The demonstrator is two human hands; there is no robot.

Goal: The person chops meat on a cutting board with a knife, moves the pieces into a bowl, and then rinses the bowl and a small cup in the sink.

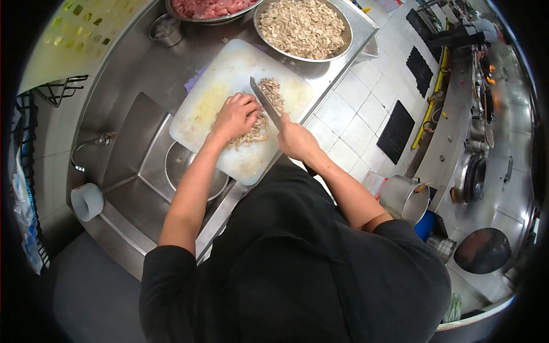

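A kitchen knife (266,104) is gripped by its handle in my right hand (297,140). Its blade crosses the white cutting board (197,123), between two heaps of food. Chopped brownish bits (271,93) lie on the far side of the blade. On the near side are longer pale brown strips (251,134), whose kind I cannot make out. My left hand (235,116) rests on these strips with curled fingers, close to the blade, and partly hides them.
Beyond the board stand a bowl of chopped pale brown food (303,28), a bowl of raw red meat (211,7) and a small metal cup (166,30). A sink (123,200) lies left. Across the tiled floor (349,114), a person (480,30) is near the stoves.
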